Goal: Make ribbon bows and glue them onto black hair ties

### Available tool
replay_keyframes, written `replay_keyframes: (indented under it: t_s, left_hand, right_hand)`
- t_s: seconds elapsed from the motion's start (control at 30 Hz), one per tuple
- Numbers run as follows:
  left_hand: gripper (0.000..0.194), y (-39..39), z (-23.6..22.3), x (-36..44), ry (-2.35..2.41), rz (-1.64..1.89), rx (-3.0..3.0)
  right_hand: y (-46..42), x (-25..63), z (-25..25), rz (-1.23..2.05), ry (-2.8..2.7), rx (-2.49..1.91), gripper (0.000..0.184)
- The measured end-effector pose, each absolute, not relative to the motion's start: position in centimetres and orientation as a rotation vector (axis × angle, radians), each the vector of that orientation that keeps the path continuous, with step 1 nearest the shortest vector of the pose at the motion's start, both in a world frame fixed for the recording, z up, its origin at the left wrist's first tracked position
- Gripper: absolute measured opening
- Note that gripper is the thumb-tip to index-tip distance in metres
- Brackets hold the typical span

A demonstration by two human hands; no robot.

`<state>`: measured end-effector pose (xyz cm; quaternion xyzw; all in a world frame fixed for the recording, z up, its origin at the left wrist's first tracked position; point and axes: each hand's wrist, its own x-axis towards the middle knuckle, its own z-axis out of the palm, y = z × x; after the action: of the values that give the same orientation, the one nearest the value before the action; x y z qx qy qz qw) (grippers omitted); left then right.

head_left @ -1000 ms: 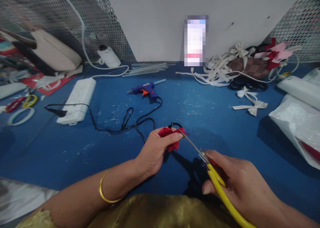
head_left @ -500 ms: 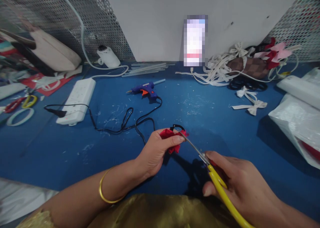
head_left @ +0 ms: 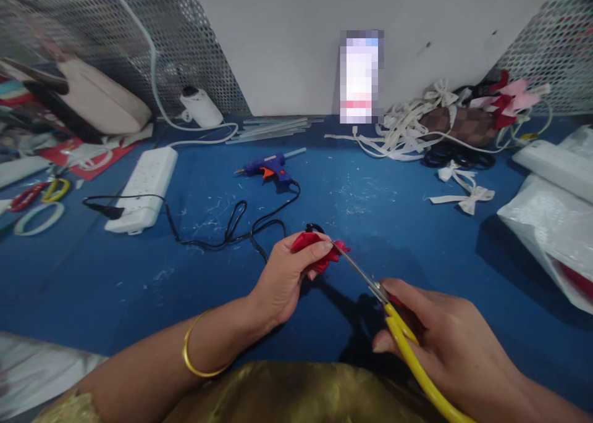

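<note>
My left hand is closed on a small red fabric bow with a black loop at its top, held just above the blue table. My right hand grips yellow-handled scissors. Their steel blades point up and left, and the tips touch the red bow beside my left thumb.
A blue glue gun lies behind, its black cord looping toward a white power strip. Glue sticks, white ribbons and bows, a brown checked pouch, a white plastic bag at the right, tape and scissors at the far left.
My left hand has turned the red bow slightly, so its black loop now sits further left. The scissors stay at the bow, barely moved.
</note>
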<state>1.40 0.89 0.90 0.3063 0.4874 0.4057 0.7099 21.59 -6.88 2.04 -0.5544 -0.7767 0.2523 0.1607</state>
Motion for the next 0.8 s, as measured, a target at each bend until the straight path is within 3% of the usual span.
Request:
replay_keyframes:
  t_s: [0.6, 0.8]
  left_hand:
    - [0.008, 0.83, 0.7, 1.49, 1.083, 0.873, 0.737]
    - [0.005, 0.69, 0.64, 1.58, 1.087, 0.869, 0.734]
  right_hand:
    - [-7.16, 21.61, 1.1, 0.513, -2.266, -1.602, 0.049]
    - [-7.09, 21.65, 1.16, 0.576, -2.274, -1.586, 0.037]
